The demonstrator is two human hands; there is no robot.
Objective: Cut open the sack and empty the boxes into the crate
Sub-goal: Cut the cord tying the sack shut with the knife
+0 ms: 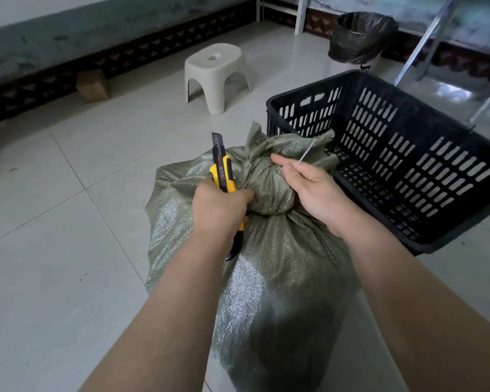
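Observation:
A grey-green woven sack (269, 273) stands on the tiled floor, its neck bunched and tied at the top. My left hand (219, 206) grips a yellow and black utility knife (222, 172), blade pointing up, and presses against the left side of the neck. My right hand (311, 188) pinches a thin white tie string (304, 155) that runs up from the knot. The black slotted crate (408, 154) sits just to the right of the sack, tilted toward it, with nothing visible inside. No boxes show; the sack hides its contents.
A beige plastic stool (215, 75) stands behind the sack. A bin lined with a black bag (359, 38) is at the back right, beside metal frame legs (425, 43). A small cardboard box (93, 85) rests against the far wall.

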